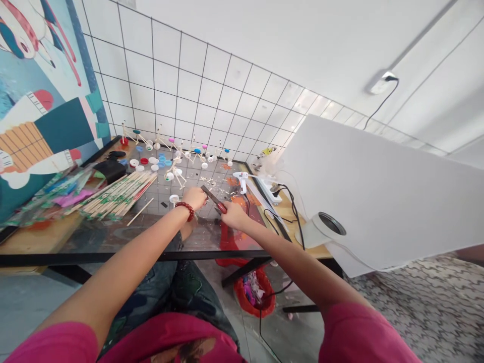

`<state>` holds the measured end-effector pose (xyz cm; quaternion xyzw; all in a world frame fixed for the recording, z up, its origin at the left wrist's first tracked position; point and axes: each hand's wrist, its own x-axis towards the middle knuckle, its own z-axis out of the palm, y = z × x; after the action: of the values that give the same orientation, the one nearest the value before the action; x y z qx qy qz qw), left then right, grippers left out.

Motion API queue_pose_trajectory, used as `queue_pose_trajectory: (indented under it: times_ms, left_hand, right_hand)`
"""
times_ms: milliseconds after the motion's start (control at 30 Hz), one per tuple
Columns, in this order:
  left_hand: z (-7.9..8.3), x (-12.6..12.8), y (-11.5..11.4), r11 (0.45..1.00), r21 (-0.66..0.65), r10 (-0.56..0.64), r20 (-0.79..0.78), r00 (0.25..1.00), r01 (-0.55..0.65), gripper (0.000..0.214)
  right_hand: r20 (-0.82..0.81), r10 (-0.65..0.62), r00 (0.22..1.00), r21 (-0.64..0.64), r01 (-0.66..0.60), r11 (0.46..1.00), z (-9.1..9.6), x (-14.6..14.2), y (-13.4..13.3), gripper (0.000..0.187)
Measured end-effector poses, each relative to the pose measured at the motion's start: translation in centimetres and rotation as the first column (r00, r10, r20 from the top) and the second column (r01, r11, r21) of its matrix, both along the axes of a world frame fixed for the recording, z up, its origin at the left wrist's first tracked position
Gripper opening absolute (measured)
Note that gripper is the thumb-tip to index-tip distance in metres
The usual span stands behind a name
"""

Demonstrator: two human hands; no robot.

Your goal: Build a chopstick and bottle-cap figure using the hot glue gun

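1. Right hand (234,217) wraps the red handle of dark-headed pliers (212,196).
2. Left hand (194,198) curls just left of the pliers' head; I cannot tell what it pinches.
3. At left, bundled sticks (118,196) bear green print, unreadably small.

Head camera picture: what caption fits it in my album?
The right hand holds a red-handled tool by the left hand, with pale sticks and a white glue gun nearby.
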<state>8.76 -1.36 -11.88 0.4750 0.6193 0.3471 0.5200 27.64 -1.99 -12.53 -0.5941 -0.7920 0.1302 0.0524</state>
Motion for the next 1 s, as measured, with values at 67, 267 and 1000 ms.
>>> queue_pose_trajectory:
  times_ms: [67,267,1000]
  left_hand:
    - [0.2,0.3,-0.3,1.0,0.01,0.011,0.03,0.999,-0.011,0.044]
    - [1.5,0.8,-2.9,0.998,0.06,0.014,0.219,0.976,-0.028,0.02]
    - [1.5,-7.0,-4.5,0.912,0.028,0.286,0.672,0.683,-0.409,0.014]
  right_hand:
    - [0.025,-0.023,0.999,-0.002,0.023,1.0,0.1,-0.1,-0.1,0.025]
    - [0.076,-0.051,0.996,-0.041,0.054,0.998,1.6,-0.4,0.9,0.027]
    - [0.157,-0.141,0.978,0.05,0.135,0.99,-0.6,2.1,5.3,0.031]
